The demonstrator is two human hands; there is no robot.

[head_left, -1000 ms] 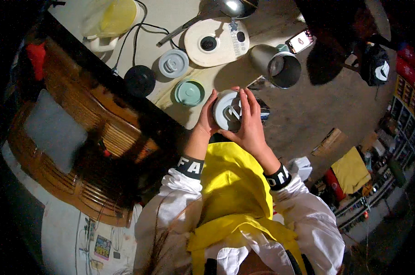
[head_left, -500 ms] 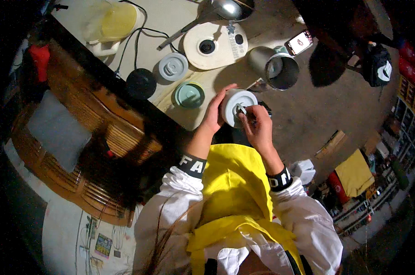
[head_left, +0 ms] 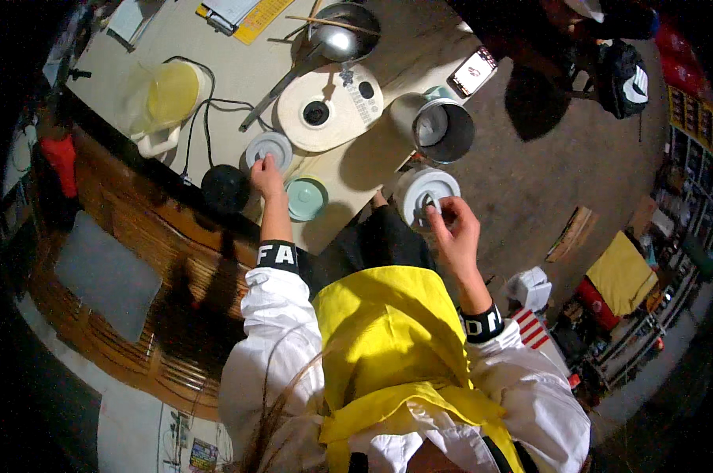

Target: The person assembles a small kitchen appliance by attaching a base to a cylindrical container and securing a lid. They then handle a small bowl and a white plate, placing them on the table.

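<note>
My left hand reaches to the table, its fingers closed on the raised grip of a round grey lid. At the table's near edge, my right hand pinches the loop on top of a whitish lidded cup. The cup is tilted so that its lid faces me. A mint-green round lid or shallow bowl lies close to my left wrist. Beyond the cup is a grey metal pitcher, its dark mouth turned toward me.
A white round appliance base sits mid-table, with a ladle and a dark pan behind it. A black cord runs near a yellow jug. A black round object and phone are at the table's edges.
My left hand has let go of the whitish cup and moved left to the grey lid. My right hand keeps the cup by its loop. The view has shifted a little.
</note>
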